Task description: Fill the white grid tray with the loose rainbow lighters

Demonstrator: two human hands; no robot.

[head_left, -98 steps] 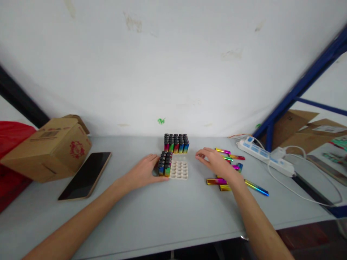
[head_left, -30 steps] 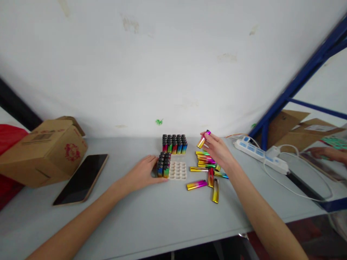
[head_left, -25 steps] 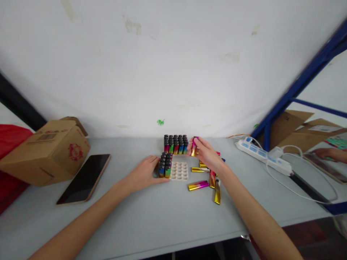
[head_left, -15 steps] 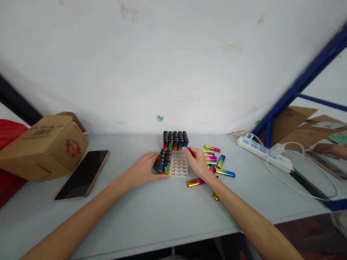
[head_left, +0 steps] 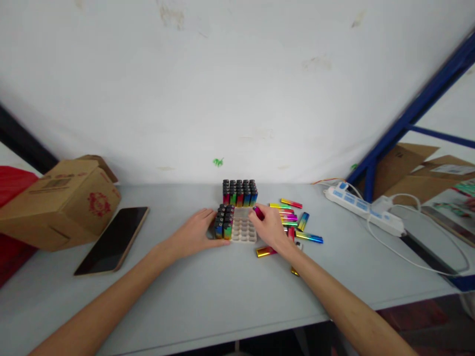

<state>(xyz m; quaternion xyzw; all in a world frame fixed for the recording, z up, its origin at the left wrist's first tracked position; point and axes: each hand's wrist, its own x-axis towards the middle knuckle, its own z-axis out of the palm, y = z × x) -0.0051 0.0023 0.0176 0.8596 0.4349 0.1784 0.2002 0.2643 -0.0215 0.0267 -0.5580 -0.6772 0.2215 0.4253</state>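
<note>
A pale tray (head_left: 244, 238) with round cells lies in front of me. Its left columns hold upright lighters (head_left: 223, 225) with black tops and shiny rainbow bodies; cells farther right show bare. My left hand (head_left: 195, 232) grips the tray's left side, thumb along the front edge and fingers behind the lighters. Over the tray's right back part is my right hand (head_left: 272, 226), pinching a shiny magenta lighter (head_left: 259, 212), mostly hidden by the fingers. Beside that hand, several loose metallic lighters (head_left: 309, 237) lie scattered, some partly under the forearm.
Behind the tray stands a block of upright lighters (head_left: 240, 193) near the wall. At left are a tablet (head_left: 113, 240) and a cardboard box (head_left: 61, 202). A white power strip (head_left: 365, 210) with cables lies at right, by a blue metal frame (head_left: 393, 133).
My right hand has moved slightly down and left over the tray with the magenta lighter. My left hand keeps its place. Another person's hand at far right has gone from view.
</note>
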